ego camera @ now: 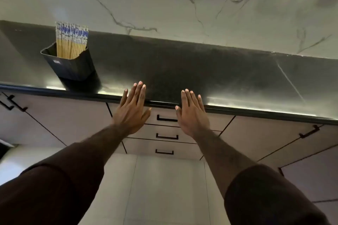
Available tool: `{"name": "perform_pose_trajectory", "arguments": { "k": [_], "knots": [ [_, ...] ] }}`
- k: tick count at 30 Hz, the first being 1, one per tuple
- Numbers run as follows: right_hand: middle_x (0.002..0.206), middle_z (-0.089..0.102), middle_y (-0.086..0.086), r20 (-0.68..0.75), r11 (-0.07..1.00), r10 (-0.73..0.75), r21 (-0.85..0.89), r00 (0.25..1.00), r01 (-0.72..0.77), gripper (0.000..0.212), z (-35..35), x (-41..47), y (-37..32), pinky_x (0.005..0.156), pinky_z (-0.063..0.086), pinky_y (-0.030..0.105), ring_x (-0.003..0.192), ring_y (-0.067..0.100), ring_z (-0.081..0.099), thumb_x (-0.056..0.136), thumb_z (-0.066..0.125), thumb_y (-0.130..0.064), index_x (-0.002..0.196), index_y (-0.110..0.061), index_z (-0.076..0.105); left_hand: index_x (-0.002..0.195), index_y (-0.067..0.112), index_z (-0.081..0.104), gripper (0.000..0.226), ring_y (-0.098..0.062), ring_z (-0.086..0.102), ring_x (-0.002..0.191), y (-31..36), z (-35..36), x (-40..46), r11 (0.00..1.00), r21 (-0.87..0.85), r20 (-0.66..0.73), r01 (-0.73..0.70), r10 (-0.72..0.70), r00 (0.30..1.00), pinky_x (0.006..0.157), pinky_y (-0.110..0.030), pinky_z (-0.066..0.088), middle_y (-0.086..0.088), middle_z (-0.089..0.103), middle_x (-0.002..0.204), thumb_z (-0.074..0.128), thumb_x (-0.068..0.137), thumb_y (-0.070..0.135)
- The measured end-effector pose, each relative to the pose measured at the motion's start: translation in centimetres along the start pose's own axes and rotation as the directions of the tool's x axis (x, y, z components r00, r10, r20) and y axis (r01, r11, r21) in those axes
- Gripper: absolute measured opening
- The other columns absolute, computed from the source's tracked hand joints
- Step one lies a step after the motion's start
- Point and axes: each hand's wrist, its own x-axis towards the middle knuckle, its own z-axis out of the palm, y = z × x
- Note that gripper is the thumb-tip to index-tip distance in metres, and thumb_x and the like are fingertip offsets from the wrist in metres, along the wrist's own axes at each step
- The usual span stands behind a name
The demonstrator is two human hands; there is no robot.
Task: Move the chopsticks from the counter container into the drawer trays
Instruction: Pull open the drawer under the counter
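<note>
Dark polished stone counter (182, 64) is carrying a black plastic container (73, 65) of blue-topped bamboo chopsticks (71, 42). Your left hand (131, 111) and right hand (192, 113) are hovering flat, empty. Knocking that leaning container risks spilling.

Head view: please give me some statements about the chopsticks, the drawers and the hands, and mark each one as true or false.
1. The chopsticks stand upright in a dark container on the counter. True.
2. The left hand holds a chopstick. False: it is open, flat and empty.
3. All three drawers under the counter are shut. True.
4. The container stands to the right of both hands. False: it is to the left of them.
5. The right hand grips a drawer handle. False: it is open with fingers spread, above the counter edge.
</note>
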Motion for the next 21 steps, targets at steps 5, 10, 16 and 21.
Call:
{"name": "perform_pose_trajectory", "arguments": {
  "k": [5,10,16,21],
  "knots": [
    [0.143,0.049,0.013,0.040,0.999,0.045,0.016,0.998,-0.046,0.051,5.0,-1.0,0.5,0.116,0.023,0.038,0.134,0.026,0.043,0.101,0.035,-0.035,0.145,-0.008,0.034,0.149,0.010,-0.014,0.077,-0.024,-0.013,0.147,-2.0,4.8,-1.6,0.998,0.038,0.115,0.050,-0.054,0.992,0.119,-0.041,-0.007,-0.012,-0.012,0.160,0.022,0.097,0.054],
    [0.124,0.061,0.011,0.245,0.992,0.098,0.052,0.965,-0.114,0.041,9.4,-0.1,0.6,0.098,0.045,0.039,0.110,0.026,0.057,0.100,0.039,-0.035,0.135,-0.014,0.042,0.149,0.010,-0.015,0.077,-0.024,-0.015,0.147,-2.5,9.6,-2.3,0.999,0.020,0.200,0.046,-0.049,0.979,0.118,-0.040,-0.008,-0.011,-0.016,0.159,0.014,0.096,0.057],
    [0.156,0.026,0.016,0.462,0.981,0.173,-0.001,0.870,-0.195,0.057,14.3,2.5,1.3,0.120,0.018,0.043,0.145,0.030,0.023,0.101,0.037,-0.031,0.151,-0.009,0.019,0.149,0.011,-0.014,0.076,-0.024,-0.014,0.146,-2.9,13.9,-2.1,0.998,-0.018,0.213,0.053,-0.048,0.976,0.117,-0.039,-0.008,-0.009,-0.017,0.157,0.018,0.097,0.055],
    [0.163,-0.005,0.010,0.563,0.959,0.255,-0.047,0.786,-0.278,0.064,17.7,3.6,1.5,0.119,-0.006,0.037,0.149,0.025,-0.008,0.102,0.031,-0.030,0.154,-0.012,-0.003,0.147,0.013,-0.019,0.075,-0.023,-0.016,0.146,-4.8,16.5,-2.5,0.997,-0.029,0.236,0.064,-0.056,0.970,0.117,-0.040,-0.009,-0.008,-0.019,0.156,0.011,0.095,0.059]
  ]
}}
